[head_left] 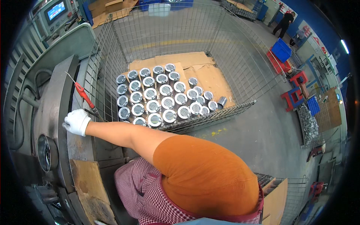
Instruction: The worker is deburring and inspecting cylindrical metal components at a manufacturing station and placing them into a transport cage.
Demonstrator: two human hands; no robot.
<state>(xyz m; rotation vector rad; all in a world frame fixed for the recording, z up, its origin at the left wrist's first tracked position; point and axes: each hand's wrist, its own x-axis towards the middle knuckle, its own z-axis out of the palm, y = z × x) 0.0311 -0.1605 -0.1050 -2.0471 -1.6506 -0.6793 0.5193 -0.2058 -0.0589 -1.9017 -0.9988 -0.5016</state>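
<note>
My right hand [77, 122], in a white glove, is at the edge of a long grey metal ledge [63, 101] on the left. Its fingers are bent and closed; anything inside them is hidden. Just beyond it, a red-handled tool [83, 93] with a thin metal tip slants up, apart from the fingers. A small white patch at the lower edge may be part of my left hand [99, 222]; no fingers show there. A wire cage [165, 45] ahead holds rows of shiny metal cylinders [152, 106] standing upright on cardboard [204, 73]. One cylinder [222, 101] lies tilted near the corner.
A round metal part [47, 153] sits in the machine at left, near a stained cardboard sheet [92, 189]. A lit control screen [56, 10] is at the upper left. Blue [280, 49] and red crates stand at the right; a person [285, 23] is far off.
</note>
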